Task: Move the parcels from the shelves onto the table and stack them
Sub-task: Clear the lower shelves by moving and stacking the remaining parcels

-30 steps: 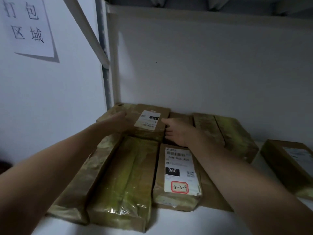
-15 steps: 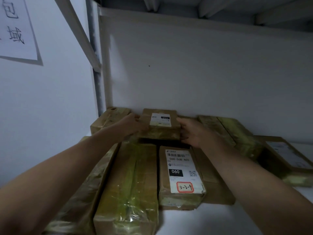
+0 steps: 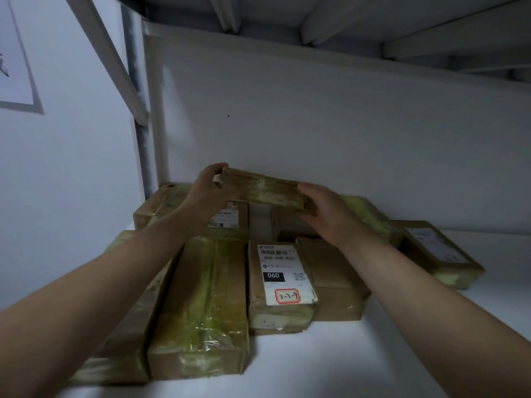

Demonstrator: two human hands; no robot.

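While we hold a parcel [image 3: 264,188] in the air above the back of the pile, our left hand [image 3: 207,191] grips its left end, fingers curled over the top corner. Our right hand [image 3: 324,214] clasps its right end. It is a flat brown box wound in yellowish tape, tilted so that its right end sits lower, close in front of the white back panel [image 3: 344,133].

Beneath it, on the white shelf [image 3: 316,357], lie more parcels. A 060 parcel [image 3: 280,282], with a white label and a red-ringed handwritten mark, lies near the front and touches a plain box [image 3: 333,274] on its right. A long parcel [image 3: 204,305] lies just left of it. A left parcel [image 3: 126,328] lies partly under our left forearm. A labelled parcel [image 3: 230,221] sits at the back, below our left hand. Off to the right lies a side parcel [image 3: 439,254]. A sign [image 3: 14,67] hangs on the wall at the left.
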